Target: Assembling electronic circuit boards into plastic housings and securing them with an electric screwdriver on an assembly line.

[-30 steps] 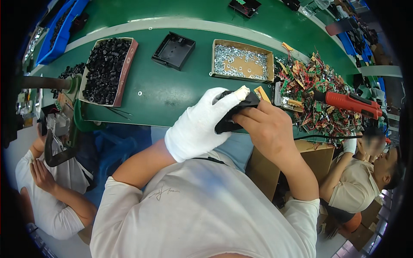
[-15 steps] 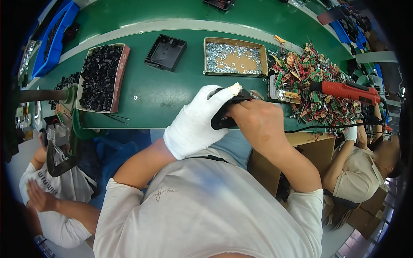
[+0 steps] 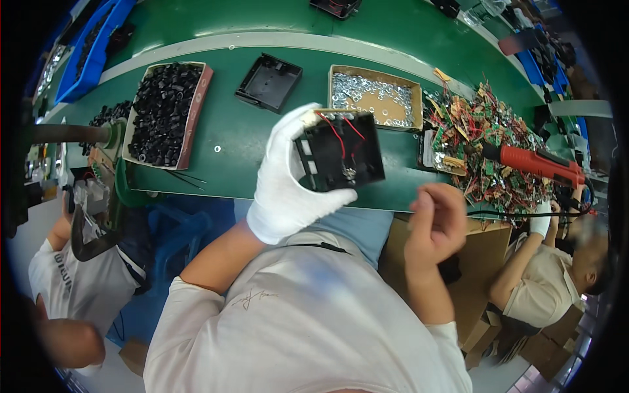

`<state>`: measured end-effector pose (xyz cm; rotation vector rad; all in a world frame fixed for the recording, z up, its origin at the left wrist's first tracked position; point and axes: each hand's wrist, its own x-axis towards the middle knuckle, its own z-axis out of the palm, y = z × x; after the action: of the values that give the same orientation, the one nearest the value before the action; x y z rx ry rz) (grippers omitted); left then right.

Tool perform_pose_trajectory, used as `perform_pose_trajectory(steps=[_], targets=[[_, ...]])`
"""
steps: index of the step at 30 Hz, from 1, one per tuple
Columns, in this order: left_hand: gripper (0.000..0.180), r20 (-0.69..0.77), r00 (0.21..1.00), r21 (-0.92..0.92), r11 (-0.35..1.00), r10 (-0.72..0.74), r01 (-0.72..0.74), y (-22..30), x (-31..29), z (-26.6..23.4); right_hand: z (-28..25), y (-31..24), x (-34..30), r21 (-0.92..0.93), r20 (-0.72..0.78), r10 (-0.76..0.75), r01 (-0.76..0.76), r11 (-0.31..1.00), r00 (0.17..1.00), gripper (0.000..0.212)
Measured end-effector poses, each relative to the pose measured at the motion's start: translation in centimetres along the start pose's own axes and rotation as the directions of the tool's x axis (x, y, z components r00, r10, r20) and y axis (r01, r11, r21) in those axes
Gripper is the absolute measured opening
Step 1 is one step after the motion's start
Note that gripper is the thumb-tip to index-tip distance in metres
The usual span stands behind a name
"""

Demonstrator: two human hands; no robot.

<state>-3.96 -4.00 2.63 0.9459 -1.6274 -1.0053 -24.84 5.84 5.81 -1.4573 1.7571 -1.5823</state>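
Light bright, fairly even, falling from above. Glare streaks on green surface (image 3: 262, 21) beyond tabletop (image 3: 232, 137); soft sheen on tabletop itself. Washers (image 3: 350, 88) in carton (image 3: 360, 103) on tabletop glint. Black box (image 3: 367, 157) held above tabletop: interior dark, red wires (image 3: 337, 135) distinct. Shirt (image 3: 314, 321) below tabletop: bluish hazy patch. Fisheye distortion: tabletop edges bow, black vignette around rim. Co-worker (image 3: 540, 288) right of tabletop: head blurred.

L hand (image 3: 282, 187) has fingers partly hidden behind the blk box (image 3: 365, 154), tray (image 3: 335, 6) @ 12 o'clock cut off up top, coworker's head (image 3: 588, 237) ~3 o'clock blurry tbh
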Motion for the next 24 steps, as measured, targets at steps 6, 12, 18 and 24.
perform_pose_trajectory(steps=[6, 12, 18, 24], targets=[[0.111, 0.061, 0.993, -0.134, 0.987, 0.099, -0.09, -0.1, -0.3, 1.7, 2.3, 1.6, -1.3, 0.195, 0.403, 0.536, -0.642, 0.742, 0.742, 0.011], [0.099, 0.029, 0.999, -0.074, 0.996, 0.043, -0.041, 1.9, -0.3, 2.1, 2.0, 4.4, -3.4, 0.162, 0.382, 0.287, -0.37, 0.915, 0.878, 0.017], [0.077, 0.285, 0.937, 0.232, 0.933, 0.204, -0.274, 3.4, 0.8, 0.2, 2.6, 3.1, -4.2, 0.291, 0.394, 0.365, -0.491, 0.821, 0.844, 0.012], [0.05, 0.412, 0.904, 0.348, 0.897, 0.113, -0.271, 5.5, 1.5, 0.5, 1.5, 2.6, -3.6, 0.214, 0.422, 0.26, -0.375, 0.902, 0.868, 0.014]])
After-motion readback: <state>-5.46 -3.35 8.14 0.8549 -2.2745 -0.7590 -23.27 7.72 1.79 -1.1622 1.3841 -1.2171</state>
